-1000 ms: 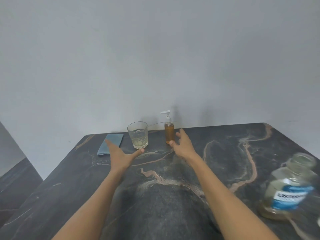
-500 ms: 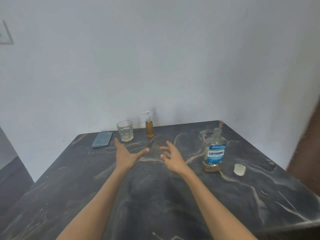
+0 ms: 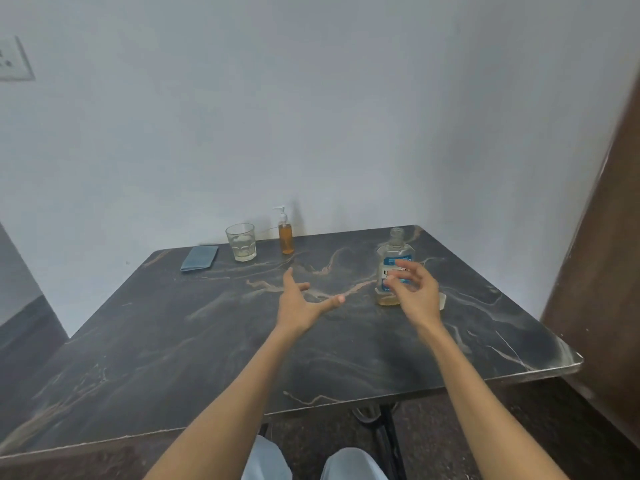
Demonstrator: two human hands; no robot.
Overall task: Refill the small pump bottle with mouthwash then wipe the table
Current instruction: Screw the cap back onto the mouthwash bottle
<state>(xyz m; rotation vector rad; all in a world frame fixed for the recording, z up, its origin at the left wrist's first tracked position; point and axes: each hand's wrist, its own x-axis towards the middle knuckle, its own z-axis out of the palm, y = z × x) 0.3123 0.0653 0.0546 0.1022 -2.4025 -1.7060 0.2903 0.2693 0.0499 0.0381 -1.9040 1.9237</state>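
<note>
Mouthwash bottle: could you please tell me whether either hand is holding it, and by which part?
Nothing is held. The right hand is open in front of the mouthwash bottle, not gripping it; the left hand is open too.

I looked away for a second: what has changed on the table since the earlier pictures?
The right hand left the pump bottle and swung right to the mouthwash bottle, open, not yet gripping. The left hand stays open over the table. Glass and cloth stayed put.

mouthwash bottle (image 3: 394, 261) blue label, lettering hidden behind fingers, unreadable
</note>
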